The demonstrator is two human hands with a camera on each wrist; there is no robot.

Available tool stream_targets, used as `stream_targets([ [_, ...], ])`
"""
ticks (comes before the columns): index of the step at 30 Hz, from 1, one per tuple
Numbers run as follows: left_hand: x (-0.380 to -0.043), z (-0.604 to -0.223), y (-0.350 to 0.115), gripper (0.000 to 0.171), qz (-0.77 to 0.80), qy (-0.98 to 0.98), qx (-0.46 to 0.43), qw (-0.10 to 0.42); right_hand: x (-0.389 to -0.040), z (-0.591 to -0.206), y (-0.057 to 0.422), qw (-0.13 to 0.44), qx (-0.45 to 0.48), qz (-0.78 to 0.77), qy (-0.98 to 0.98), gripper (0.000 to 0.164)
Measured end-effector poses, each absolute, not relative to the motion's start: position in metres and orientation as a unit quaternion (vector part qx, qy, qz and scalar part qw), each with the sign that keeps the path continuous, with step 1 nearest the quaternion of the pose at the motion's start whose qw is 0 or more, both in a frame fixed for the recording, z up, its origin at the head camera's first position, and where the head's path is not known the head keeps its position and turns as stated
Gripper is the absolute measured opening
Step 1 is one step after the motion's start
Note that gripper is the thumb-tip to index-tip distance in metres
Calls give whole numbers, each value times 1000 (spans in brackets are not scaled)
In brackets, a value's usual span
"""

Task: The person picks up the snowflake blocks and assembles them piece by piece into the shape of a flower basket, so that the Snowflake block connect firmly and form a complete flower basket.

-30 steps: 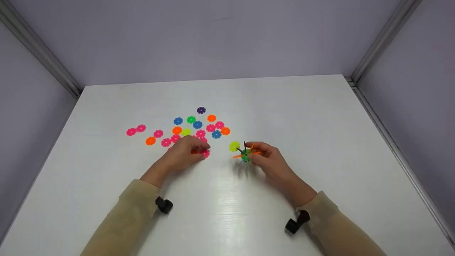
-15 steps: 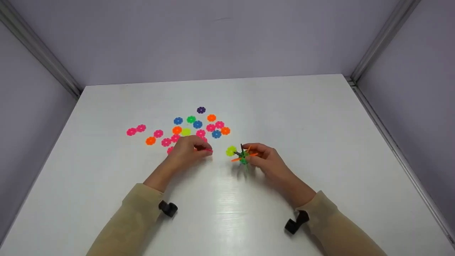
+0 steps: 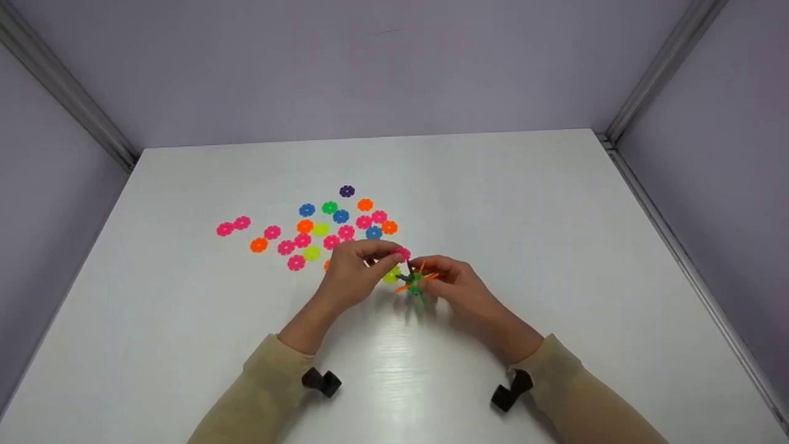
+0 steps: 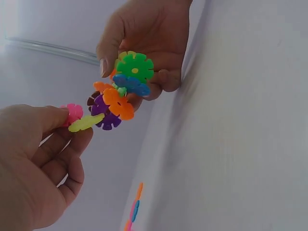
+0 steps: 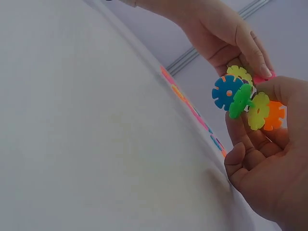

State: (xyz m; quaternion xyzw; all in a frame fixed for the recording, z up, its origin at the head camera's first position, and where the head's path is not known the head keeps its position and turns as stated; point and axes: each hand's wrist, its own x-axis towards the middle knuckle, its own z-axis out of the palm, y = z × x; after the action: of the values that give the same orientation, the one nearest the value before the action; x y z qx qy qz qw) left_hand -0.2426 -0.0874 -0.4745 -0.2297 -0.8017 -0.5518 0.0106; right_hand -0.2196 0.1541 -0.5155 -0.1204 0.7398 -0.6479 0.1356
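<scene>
My left hand (image 3: 352, 274) pinches a pink notched flower disc (image 3: 402, 254) between thumb and fingers. To its right, my right hand (image 3: 465, 287) holds a cluster of interlocked flower discs (image 3: 415, 283) just above the table. Green, blue, orange, purple and yellow discs of this cluster show in the left wrist view, set at different angles. There the pink disc (image 4: 74, 113) lies close beside the cluster's yellow disc (image 4: 86, 122); whether they are slotted together I cannot tell. In the right wrist view a blue disc (image 5: 226, 93) and a green disc (image 5: 240, 101) face the camera, while fingers hide part of the cluster.
Several loose discs lie spread on the white table (image 3: 555, 246), left of and beyond the hands. A purple disc (image 3: 347, 191) is the farthest, and a pink disc (image 3: 225, 229) lies at the far left. Grey walls (image 3: 370, 74) enclose the table's back and sides.
My left hand has lifted the pink disc and carried it right, up to the cluster. My right hand has shifted the cluster slightly left and nearer to me.
</scene>
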Motion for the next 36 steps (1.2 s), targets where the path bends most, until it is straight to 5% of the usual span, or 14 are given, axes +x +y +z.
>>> stream_targets([
  [23, -241, -490, -81, 19, -506, -811, -293, 21, -221, -514, 158, 139, -138, -638, 745, 31],
  [32, -240, -496, -79, 17, -564, -796, -213, 62, -223, -515, 159, 130, -119, -672, 719, 49],
  [36, -240, -496, -79, 18, -567, -795, -208, 51, -225, -516, 159, 120, -102, -664, 731, 44],
])
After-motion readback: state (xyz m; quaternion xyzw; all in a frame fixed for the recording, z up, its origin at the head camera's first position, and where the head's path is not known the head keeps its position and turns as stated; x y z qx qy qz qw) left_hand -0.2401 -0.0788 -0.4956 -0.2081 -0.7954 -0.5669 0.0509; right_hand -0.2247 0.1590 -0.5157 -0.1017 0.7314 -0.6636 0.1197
